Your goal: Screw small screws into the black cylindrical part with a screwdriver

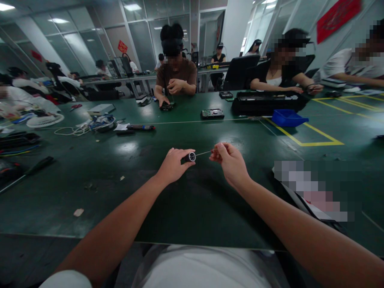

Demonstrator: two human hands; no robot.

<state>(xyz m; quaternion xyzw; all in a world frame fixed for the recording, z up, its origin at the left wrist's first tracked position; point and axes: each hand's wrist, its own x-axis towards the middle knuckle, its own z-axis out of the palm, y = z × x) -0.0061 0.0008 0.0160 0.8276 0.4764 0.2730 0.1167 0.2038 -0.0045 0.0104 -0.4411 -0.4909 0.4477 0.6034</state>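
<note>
Between the thumb and fingers of my left hand [175, 165] is a small black cylinder [191, 157], its round end with a pale ring turned toward my right side. My right hand [230, 162] pinches a thin metal rod [204, 153], with a bit of red showing at the fingertips. The rod's far tip reaches the ringed end of the cylinder; whether it touches or goes inside I cannot tell. Both hands are held just above the green tabletop [180, 212], near the middle.
A blue tray [289, 118] and a long black casing [268, 103] stand at the back right. A flat device [212, 114] lies ahead. Pens [140, 127] and tangled cables [102, 122] are to the left. A co-worker [175, 68] handles a device opposite me.
</note>
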